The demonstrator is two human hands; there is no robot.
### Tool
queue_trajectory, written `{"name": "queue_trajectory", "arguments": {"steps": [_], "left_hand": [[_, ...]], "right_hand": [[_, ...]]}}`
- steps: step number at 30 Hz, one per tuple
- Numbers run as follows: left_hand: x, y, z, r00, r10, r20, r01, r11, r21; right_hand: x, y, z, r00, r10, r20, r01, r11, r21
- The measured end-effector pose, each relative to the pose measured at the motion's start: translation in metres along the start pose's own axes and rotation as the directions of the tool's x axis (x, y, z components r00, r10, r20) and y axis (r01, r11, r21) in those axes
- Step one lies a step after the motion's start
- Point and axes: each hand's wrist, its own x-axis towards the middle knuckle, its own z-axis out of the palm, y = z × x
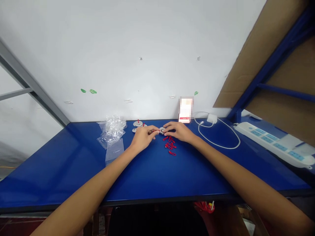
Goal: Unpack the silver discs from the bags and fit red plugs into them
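Between my hands is a small pale round disc (pixel 162 130) at the middle of the blue table. My left hand (pixel 145 135) pinches a red cord loop (pixel 155 131) at the disc's left side. My right hand (pixel 179 131) grips the disc's right edge between thumb and fingers. Just in front lie several red cord loops (pixel 169 146) in a loose pile. Behind my left hand sit more pale discs (pixel 137 124) with red cords on them, partly hidden by that hand.
Clear plastic bags (pixel 113 128) are heaped to the left, with a flat translucent bag (pixel 115 150) in front. A lit phone (pixel 185 110) leans on the wall. A white charger cable (pixel 221 147) and a power strip (pixel 273 141) lie at the right.
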Motion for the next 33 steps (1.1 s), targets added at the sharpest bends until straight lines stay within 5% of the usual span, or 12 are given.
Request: {"name": "queue_trajectory", "arguments": {"steps": [22,28,33], "left_hand": [[0.000,0.001,-0.001,0.999,0.033,-0.019,-0.031,0.998,0.057],[0.001,0.000,0.000,0.998,-0.041,-0.043,0.035,0.991,-0.133],[0.003,0.004,-0.006,0.985,-0.126,-0.118,0.096,0.967,-0.234]], "right_hand": [[0.001,-0.014,-0.002,0.969,-0.101,-0.225,0.081,0.992,-0.095],[0.000,-0.032,-0.005,0.899,-0.106,-0.425,0.119,0.993,0.003],[-0.006,-0.039,-0.005,0.889,-0.225,-0.399,0.199,0.974,-0.105]]}}
